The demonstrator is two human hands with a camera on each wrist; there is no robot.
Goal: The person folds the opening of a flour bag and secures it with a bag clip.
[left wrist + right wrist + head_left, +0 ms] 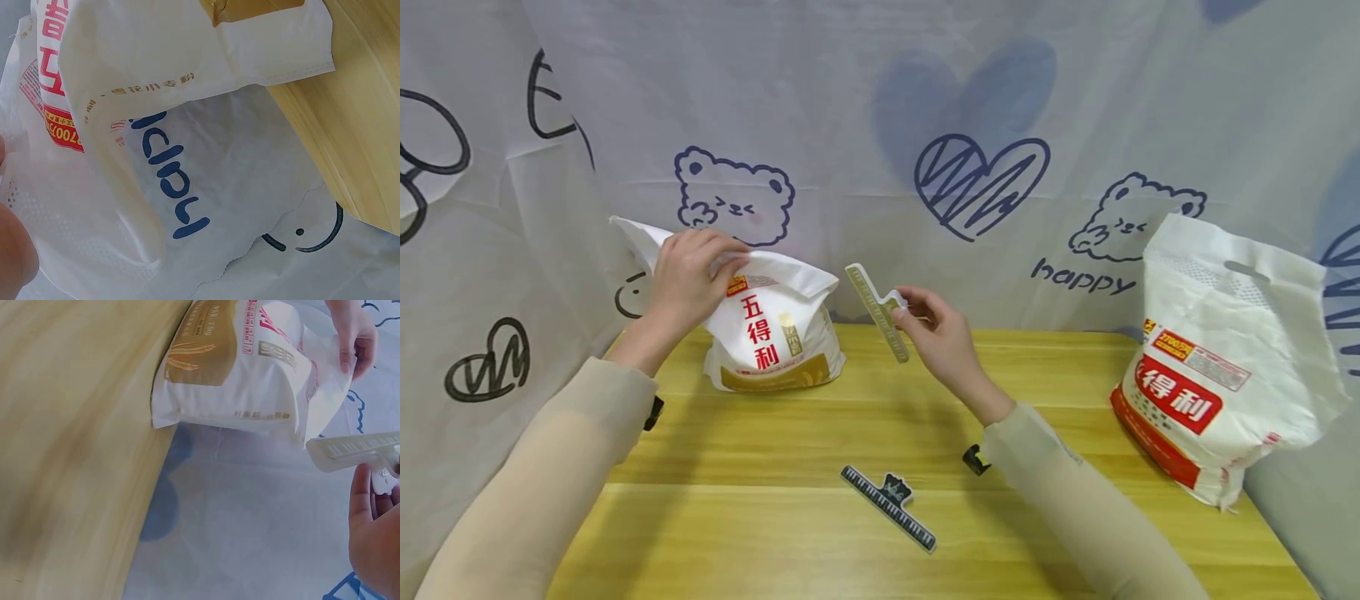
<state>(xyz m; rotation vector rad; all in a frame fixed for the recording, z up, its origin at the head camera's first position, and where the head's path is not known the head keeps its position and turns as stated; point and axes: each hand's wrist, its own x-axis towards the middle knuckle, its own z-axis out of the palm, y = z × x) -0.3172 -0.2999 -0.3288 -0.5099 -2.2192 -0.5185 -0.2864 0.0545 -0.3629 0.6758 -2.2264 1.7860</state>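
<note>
A white flour bag [775, 325] with red lettering and a gold band stands at the back left, its top folded over. My left hand [692, 271] grips that folded top, thumb in front; the left wrist view shows the bag's side close up. My right hand [936, 333] pinches a long gold clip [880, 317] by its handle, to the right of the bag. In the right wrist view the gold clip [353, 450] is held sideways, its end near the bag's top corner. A black clip with a piano-key pattern [887, 508] lies on the table nearer me.
A second, larger white flour bag [1217, 375] with a red label and a handle slot stands at the right of the wooden table [775, 450]. A pale cloth [850, 100] printed with bears and hearts hangs behind and at the left.
</note>
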